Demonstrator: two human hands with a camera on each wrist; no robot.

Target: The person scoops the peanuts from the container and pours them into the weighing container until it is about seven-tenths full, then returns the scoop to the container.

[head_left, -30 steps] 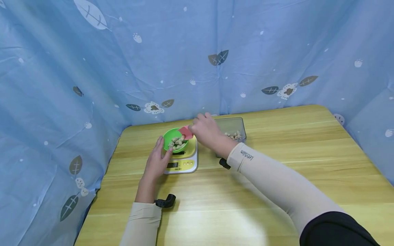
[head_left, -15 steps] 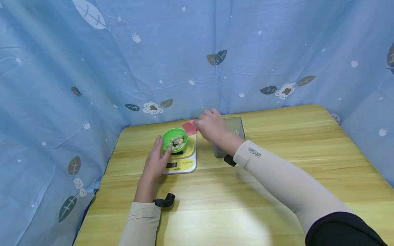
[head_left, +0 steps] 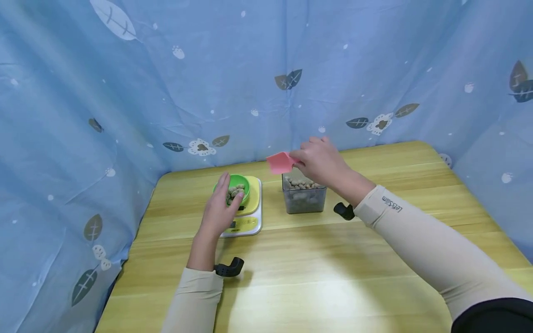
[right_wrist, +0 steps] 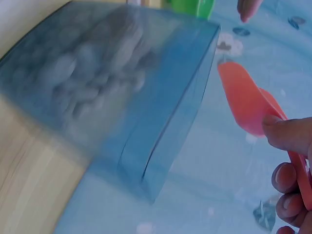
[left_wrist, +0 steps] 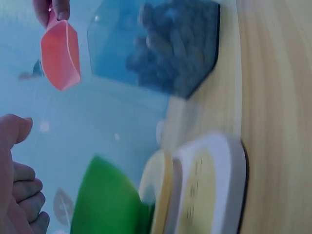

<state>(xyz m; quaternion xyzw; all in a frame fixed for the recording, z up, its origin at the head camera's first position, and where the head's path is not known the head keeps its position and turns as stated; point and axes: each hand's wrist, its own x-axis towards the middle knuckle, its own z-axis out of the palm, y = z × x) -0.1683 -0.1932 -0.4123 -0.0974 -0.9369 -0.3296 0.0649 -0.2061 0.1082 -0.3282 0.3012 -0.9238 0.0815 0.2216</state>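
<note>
In the head view my right hand [head_left: 322, 162] grips the handle of a pink scoop [head_left: 280, 163], raised above the clear plastic box [head_left: 304, 206]. The scoop's bowl looks empty in the left wrist view. Unshelled peanuts [head_left: 300, 184] lie in the box. To the left, a green bowl [head_left: 240, 179] holding several peanuts [head_left: 237, 189] sits on a yellow and white kitchen scale [head_left: 257, 208]. My left hand [head_left: 218, 208], fingers extended, is beside the bowl and hides its left part. A gap shows between that hand [left_wrist: 19, 180] and the bowl [left_wrist: 105, 200] in the left wrist view.
A wooden table [head_left: 291, 277] carries the scale and the box, both near its back edge. Behind it hangs a blue patterned curtain [head_left: 233, 69]. Black cameras are strapped at both wrists.
My right hand has moved the scoop right, from over the green bowl to above the plastic box. The left hand has come away from the bowl's side. The head view has shifted slightly.
</note>
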